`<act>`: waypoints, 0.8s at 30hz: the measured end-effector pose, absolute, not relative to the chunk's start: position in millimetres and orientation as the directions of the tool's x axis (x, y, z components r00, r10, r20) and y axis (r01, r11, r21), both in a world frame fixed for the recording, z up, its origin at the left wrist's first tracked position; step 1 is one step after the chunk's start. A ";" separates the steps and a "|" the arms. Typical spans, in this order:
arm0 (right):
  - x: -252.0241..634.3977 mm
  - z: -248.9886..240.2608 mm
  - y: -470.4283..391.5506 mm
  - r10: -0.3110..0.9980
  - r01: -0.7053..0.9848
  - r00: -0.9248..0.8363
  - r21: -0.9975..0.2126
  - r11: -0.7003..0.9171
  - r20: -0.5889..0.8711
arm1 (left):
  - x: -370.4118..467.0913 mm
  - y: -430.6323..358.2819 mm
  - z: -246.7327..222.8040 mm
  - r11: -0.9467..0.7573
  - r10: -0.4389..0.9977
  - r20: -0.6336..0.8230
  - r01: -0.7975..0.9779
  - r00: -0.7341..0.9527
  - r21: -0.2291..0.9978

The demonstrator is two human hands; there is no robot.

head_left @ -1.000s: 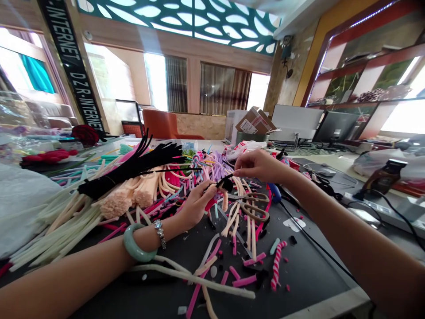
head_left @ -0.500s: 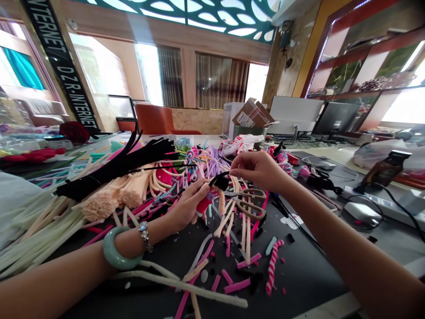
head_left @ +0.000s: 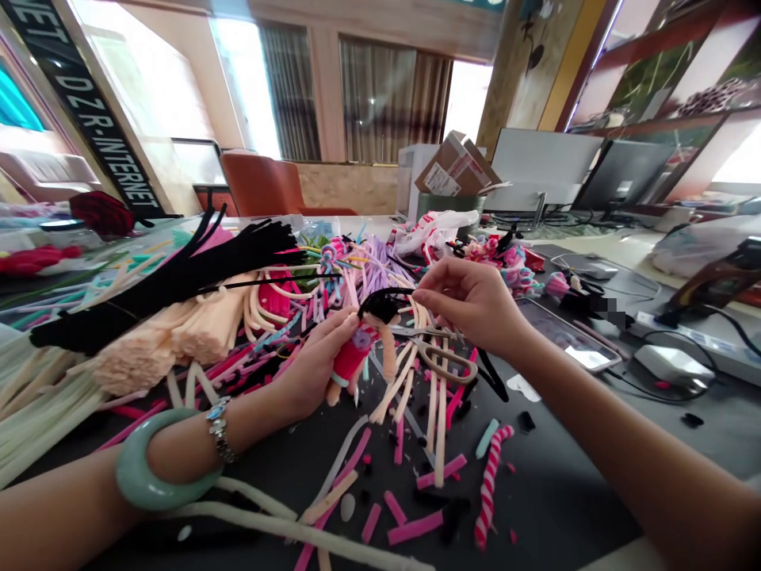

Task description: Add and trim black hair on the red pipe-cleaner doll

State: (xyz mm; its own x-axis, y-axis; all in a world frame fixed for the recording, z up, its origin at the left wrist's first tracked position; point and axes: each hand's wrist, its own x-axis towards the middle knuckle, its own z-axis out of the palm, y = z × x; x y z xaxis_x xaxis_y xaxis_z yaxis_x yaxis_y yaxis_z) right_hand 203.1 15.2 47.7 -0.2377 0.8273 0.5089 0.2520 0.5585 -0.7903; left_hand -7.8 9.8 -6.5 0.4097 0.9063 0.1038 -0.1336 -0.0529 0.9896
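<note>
My left hand (head_left: 318,361) is closed around a small pipe-cleaner doll (head_left: 359,345) with a pink-red body, a peach arm and a black top. A black pipe cleaner (head_left: 380,292) arches from the doll's top to my right hand (head_left: 469,305), which pinches it between thumb and fingers. Its loose end seems to come out below my right hand. Scissors (head_left: 449,365) with beige handles lie on the table just beyond the doll, partly hidden by it. Peach pipe cleaners (head_left: 440,428) lie under the scissors.
To the left lie bundles of black (head_left: 136,297) and peach pipe cleaners (head_left: 143,361). Pink offcuts (head_left: 416,527) and a red-and-white twisted stick (head_left: 492,484) are nearer me. A phone (head_left: 571,337), a white adapter (head_left: 674,369) and cables lie at right; monitors (head_left: 544,170) stand behind.
The view has tipped down and come closer. The doll shows more fully in my left hand, and the black pipe cleaner now bends in a wider arch between my hands.
</note>
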 end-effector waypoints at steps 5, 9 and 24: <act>199.9 38.8 19.1 0.835 0.190 -0.217 -0.817 0.545 0.506 | -6.4 8.6 -4.7 -0.031 0.929 0.082 -0.146 0.361 0.989; 197.1 34.7 18.4 0.848 0.157 -0.216 -0.840 0.520 0.485 | -6.2 7.6 -3.7 -0.021 0.924 0.081 -0.161 0.374 0.987; 191.9 31.5 11.0 0.814 0.169 -0.214 -0.801 0.575 0.539 | -11.7 10.2 -7.8 0.022 0.920 0.053 -0.187 0.388 0.982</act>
State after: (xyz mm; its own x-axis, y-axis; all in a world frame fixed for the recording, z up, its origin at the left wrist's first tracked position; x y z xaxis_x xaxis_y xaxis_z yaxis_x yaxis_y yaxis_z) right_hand 191.9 11.0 31.5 -0.2138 0.8144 0.5394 0.1687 0.5747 -0.8008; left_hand -11.7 10.2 -7.8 0.3882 0.9200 0.0530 -0.1868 0.0222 0.9821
